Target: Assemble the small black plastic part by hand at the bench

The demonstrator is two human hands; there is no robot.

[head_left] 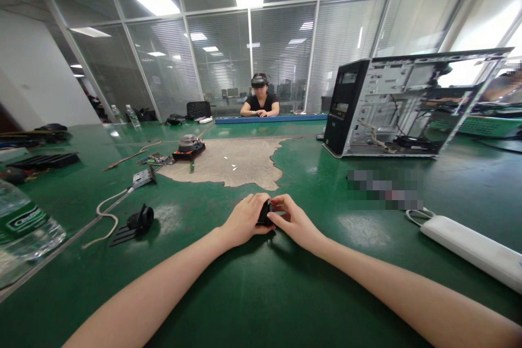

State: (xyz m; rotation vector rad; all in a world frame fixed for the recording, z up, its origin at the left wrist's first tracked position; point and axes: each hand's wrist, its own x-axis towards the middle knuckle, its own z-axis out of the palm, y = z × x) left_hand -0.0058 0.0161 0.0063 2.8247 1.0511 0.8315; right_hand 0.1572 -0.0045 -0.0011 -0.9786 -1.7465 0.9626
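Between my hands, low over the green table (253, 293), is a small black part (265, 213), mostly covered by my fingers; its exact kind does not show. My left hand (247, 218) is wrapped round its left side, with the fingers over the top and the thumb beneath. From the right, my right hand (292, 220) grips the same part with thumb and fingertips. Left of my hands, a black plastic piece with a round end and flat prongs (138, 220) lies on the table.
An opened computer case (346, 109) stands at the back right, with a white power strip (468, 250) nearer. A water bottle (28, 223) is at far left. A fan-like cooler (188, 147) sits on the bare patch (240, 160). A person (260, 100) sits opposite.
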